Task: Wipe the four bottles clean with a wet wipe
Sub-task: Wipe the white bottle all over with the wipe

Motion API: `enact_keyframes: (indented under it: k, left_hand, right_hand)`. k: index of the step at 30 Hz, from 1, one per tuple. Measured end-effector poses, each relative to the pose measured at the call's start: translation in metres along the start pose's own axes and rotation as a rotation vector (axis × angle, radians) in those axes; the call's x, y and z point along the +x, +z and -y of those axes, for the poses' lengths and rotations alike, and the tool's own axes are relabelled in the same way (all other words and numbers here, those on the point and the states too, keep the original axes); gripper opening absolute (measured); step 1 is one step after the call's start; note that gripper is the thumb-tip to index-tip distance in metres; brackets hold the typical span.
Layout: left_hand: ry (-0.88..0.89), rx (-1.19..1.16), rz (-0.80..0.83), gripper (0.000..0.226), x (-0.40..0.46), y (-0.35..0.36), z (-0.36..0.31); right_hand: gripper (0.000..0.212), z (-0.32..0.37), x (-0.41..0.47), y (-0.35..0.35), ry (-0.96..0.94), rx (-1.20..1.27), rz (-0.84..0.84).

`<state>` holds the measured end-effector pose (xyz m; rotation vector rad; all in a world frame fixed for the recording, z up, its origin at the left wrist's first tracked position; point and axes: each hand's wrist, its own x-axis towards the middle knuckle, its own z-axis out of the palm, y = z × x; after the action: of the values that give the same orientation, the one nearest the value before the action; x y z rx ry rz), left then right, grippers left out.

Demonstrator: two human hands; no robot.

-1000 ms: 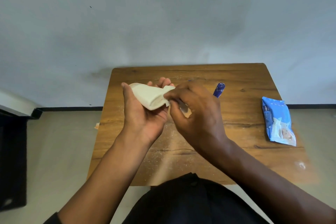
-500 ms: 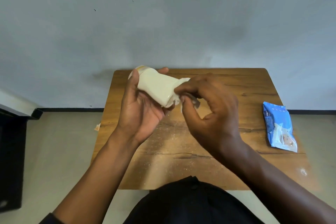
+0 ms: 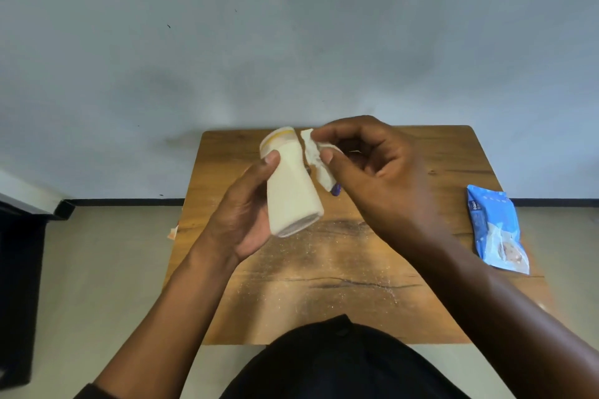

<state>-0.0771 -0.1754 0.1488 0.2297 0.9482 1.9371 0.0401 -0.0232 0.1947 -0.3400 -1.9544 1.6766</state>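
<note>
My left hand (image 3: 241,214) grips a cream-white bottle (image 3: 291,191) held above the wooden table (image 3: 340,285), its base tilted toward me and its top with a yellow band pointing away. My right hand (image 3: 372,178) pinches a crumpled white wet wipe (image 3: 316,157) against the bottle's right side near the top. A small bit of a blue bottle (image 3: 336,189) shows on the table just below the wipe; the rest of it is hidden by my right hand. No other bottles are visible.
A blue wet-wipe pack (image 3: 496,230) lies at the table's right edge. Fine white dust covers the table's middle. A dark piece of furniture (image 3: 19,285) stands on the floor at the left. The wall is just behind the table.
The bottle has been raised and turned more upright in my left hand. My right hand moved the wipe from the lower end up to the side near the top.
</note>
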Motion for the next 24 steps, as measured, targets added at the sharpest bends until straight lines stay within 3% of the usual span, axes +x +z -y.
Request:
enact_keyframes:
  k: [8, 15, 20, 24]
  left_hand:
    - [-0.002, 0.149, 0.055, 0.054, -0.002, 0.004, 0.004]
    - [0.066, 0.152, -0.037, 0.041, 0.000, -0.003, 0.002]
    - [0.062, 0.206, -0.084, 0.058, 0.000, -0.014, 0.002]
    - [0.007, 0.220, -0.040, 0.048, -0.002, -0.013, 0.006]
  right_hand:
    - [0.024, -0.005, 0.013, 0.001, -0.142, -0.312, 0.046]
    - [0.025, -0.014, -0.012, 0.003, -0.246, -0.411, 0.112]
    - [0.023, -0.025, -0.030, -0.008, -0.195, -0.405, 0.213]
    - [0.022, -0.027, -0.026, -0.007, -0.128, -0.390, 0.187]
